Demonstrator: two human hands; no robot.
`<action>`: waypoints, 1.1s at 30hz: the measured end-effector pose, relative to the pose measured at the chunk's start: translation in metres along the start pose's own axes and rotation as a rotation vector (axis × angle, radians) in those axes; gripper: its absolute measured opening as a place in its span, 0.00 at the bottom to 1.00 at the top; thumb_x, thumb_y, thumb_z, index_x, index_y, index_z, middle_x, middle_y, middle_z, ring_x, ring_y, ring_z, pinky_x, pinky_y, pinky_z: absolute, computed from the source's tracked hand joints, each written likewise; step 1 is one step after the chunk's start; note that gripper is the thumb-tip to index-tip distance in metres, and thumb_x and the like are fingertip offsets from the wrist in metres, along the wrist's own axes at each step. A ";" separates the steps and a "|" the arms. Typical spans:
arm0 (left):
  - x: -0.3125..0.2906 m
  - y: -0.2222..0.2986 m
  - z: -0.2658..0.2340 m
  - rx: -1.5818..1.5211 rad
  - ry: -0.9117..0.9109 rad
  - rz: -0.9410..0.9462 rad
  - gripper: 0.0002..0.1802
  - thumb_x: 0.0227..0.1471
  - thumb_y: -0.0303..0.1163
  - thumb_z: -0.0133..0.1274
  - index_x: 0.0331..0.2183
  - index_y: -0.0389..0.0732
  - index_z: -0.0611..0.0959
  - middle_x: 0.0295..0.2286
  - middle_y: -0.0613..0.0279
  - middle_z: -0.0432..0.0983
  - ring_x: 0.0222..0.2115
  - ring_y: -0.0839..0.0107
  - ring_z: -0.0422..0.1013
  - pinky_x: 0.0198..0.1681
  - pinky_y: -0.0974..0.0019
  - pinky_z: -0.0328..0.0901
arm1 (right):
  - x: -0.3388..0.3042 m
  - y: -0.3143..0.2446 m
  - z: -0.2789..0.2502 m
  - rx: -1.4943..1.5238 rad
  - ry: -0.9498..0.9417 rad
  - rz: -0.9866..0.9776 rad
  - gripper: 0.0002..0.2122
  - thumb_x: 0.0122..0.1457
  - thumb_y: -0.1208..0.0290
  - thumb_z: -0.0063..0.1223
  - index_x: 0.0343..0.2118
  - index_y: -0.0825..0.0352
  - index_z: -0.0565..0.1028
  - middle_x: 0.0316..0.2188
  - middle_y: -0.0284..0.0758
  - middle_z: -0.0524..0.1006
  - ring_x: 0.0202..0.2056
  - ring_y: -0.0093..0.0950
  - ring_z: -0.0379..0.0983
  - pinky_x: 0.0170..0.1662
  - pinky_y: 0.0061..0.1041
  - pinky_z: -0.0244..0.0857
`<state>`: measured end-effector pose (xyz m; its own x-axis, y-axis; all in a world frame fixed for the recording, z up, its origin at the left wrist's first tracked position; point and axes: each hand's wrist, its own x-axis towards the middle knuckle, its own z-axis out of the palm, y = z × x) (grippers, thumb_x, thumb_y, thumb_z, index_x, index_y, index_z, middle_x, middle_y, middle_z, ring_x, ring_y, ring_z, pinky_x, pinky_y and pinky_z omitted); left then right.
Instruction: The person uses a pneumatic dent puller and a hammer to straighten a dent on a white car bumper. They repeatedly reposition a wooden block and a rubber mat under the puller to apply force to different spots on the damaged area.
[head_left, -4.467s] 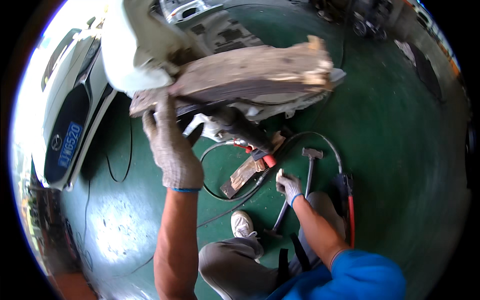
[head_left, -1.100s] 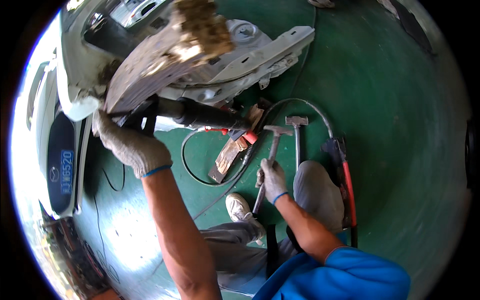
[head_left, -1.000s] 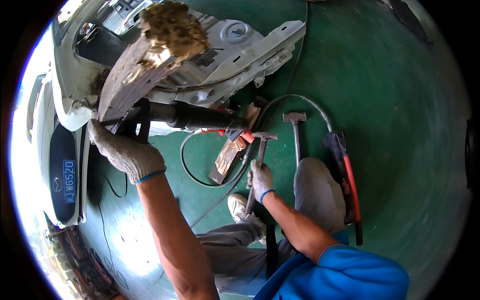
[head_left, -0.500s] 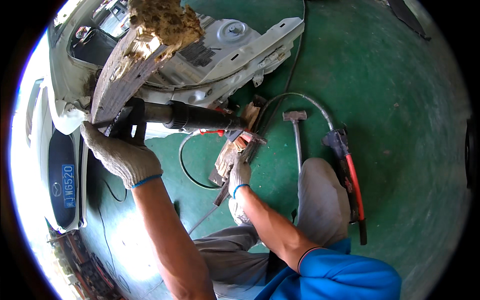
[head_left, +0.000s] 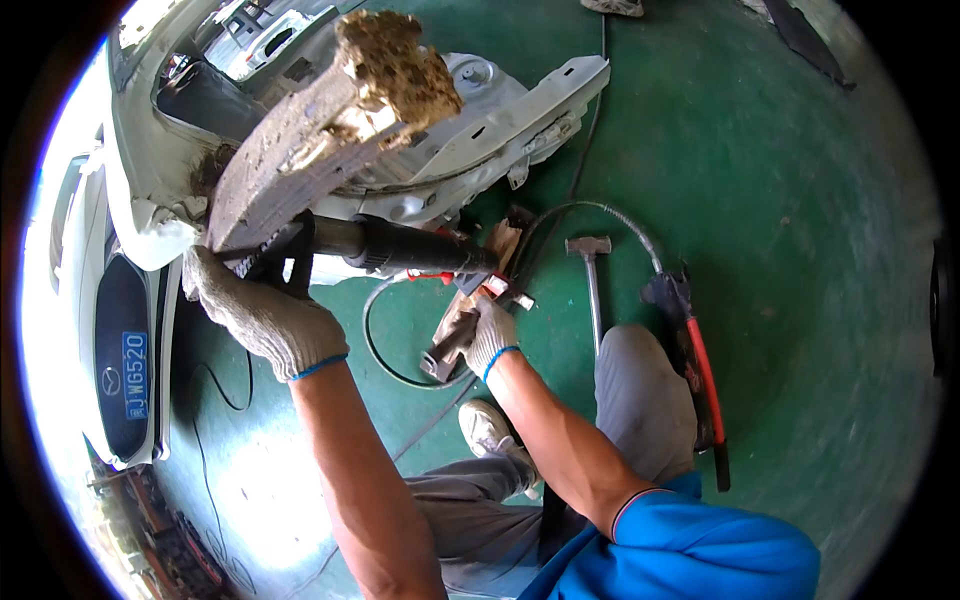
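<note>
My left hand (head_left: 265, 315), in a knitted work glove, is closed round the dark forked head of a hydraulic ram (head_left: 410, 245). Just above those fingers, the lower end of a long weathered wooden beam (head_left: 290, 150) rests by the ram's head; its far end is splintered. At the ram's base, my gloved right hand (head_left: 490, 332) wraps round a dark bar (head_left: 450, 346), whose blunt end points left. Wooden blocks (head_left: 507, 238) lie beneath the base. Red fittings (head_left: 430, 275) show beside the ram.
A white car body with a bare front rail (head_left: 520, 110) fills the upper left. Another white car (head_left: 125, 350) stands left. On the green floor lie a sledgehammer (head_left: 592, 280) and a red-handled hand pump (head_left: 705, 370) with its hose (head_left: 625, 222). A shoe (head_left: 612, 6) shows at the top edge.
The beam, ram and left hand sit slightly farther right in the picture. My right hand has turned, and the dark bar's end now points left. A shoe has appeared at the top edge.
</note>
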<state>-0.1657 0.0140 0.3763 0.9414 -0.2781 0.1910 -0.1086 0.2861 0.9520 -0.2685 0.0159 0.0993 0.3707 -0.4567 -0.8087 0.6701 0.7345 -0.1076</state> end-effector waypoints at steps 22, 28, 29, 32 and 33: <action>-0.008 -0.001 0.004 0.090 0.095 0.064 0.42 0.59 0.66 0.45 0.64 0.49 0.67 0.56 0.43 0.69 0.52 0.49 0.74 0.52 0.46 0.72 | -0.024 -0.003 0.011 -0.020 0.192 -0.136 0.15 0.67 0.57 0.51 0.30 0.64 0.70 0.20 0.33 0.72 0.15 0.26 0.68 0.15 0.27 0.59; -0.004 0.001 0.005 0.032 0.028 -0.003 0.42 0.59 0.65 0.45 0.65 0.48 0.65 0.55 0.43 0.69 0.53 0.47 0.74 0.52 0.44 0.73 | 0.011 -0.003 0.023 0.015 0.030 -0.009 0.15 0.64 0.58 0.53 0.26 0.64 0.70 0.18 0.36 0.72 0.13 0.26 0.64 0.14 0.29 0.54; -0.003 0.002 0.005 0.037 0.052 0.013 0.42 0.59 0.65 0.45 0.65 0.48 0.65 0.55 0.43 0.69 0.53 0.47 0.73 0.52 0.44 0.73 | 0.012 -0.002 0.011 0.061 -0.073 -0.003 0.15 0.64 0.58 0.53 0.25 0.64 0.70 0.17 0.35 0.72 0.13 0.25 0.64 0.14 0.28 0.54; -0.005 -0.002 0.006 0.033 0.070 0.035 0.43 0.59 0.65 0.46 0.65 0.48 0.65 0.55 0.43 0.68 0.53 0.47 0.73 0.51 0.43 0.74 | -0.024 -0.012 0.020 0.074 0.198 -0.120 0.16 0.66 0.57 0.51 0.28 0.65 0.70 0.17 0.35 0.72 0.12 0.25 0.64 0.13 0.28 0.53; -0.006 -0.003 0.007 0.044 0.075 0.045 0.43 0.59 0.65 0.46 0.65 0.48 0.64 0.56 0.43 0.68 0.53 0.47 0.73 0.51 0.44 0.74 | -0.027 -0.010 0.024 0.056 0.226 -0.139 0.16 0.66 0.57 0.51 0.29 0.65 0.70 0.18 0.35 0.73 0.12 0.25 0.64 0.13 0.28 0.53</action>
<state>-0.1730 0.0086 0.3743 0.9562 -0.1963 0.2171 -0.1638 0.2557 0.9528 -0.2691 0.0087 0.1359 0.1240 -0.4228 -0.8977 0.7413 0.6408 -0.1994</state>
